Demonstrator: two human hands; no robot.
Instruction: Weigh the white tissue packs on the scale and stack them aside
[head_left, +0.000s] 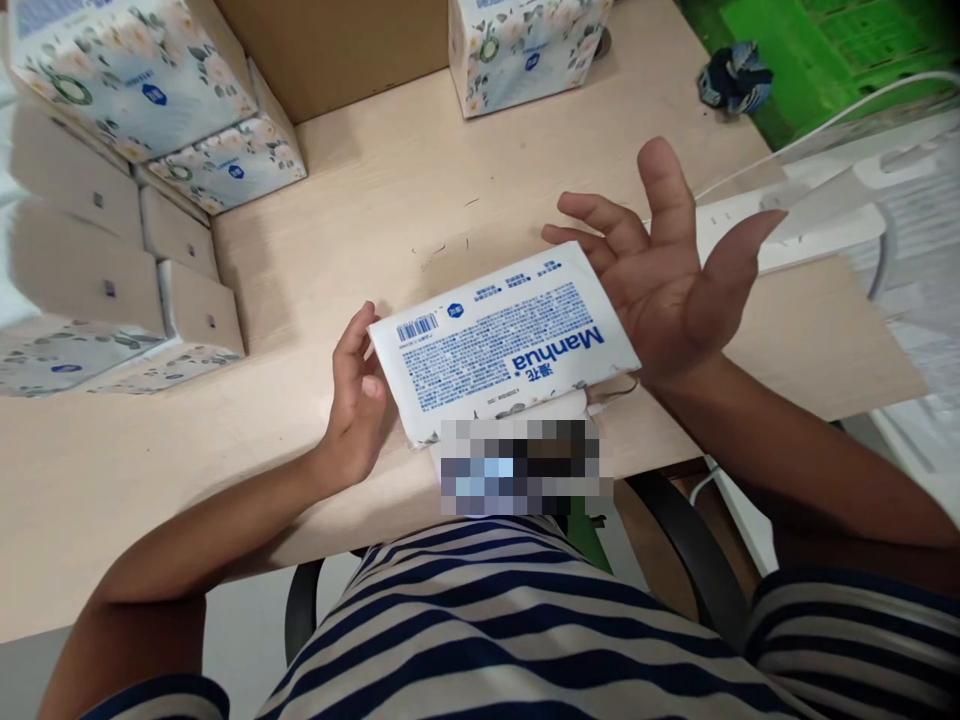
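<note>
A white tissue pack (502,345) with blue "Manhua" print, a barcode and dense small text lies tilted between my hands near the table's front edge. My left hand (356,405) is at its left end, fingers stretched out and partly hidden by the pack, the thumb not over the top. At the right end, my right hand (667,270) is open, palm up with fingers spread; the pack covers part of the palm side. I cannot tell whether either hand bears the pack's weight. Just below the pack, a pixelated patch hides whatever is there.
Several flowered tissue packs (135,80) are stacked at the left. Another pack (525,55) stands at the back beside a cardboard box (337,50). At right are a white power strip (787,235) with cable, a dark crumpled thing (735,78) and a green crate (862,50).
</note>
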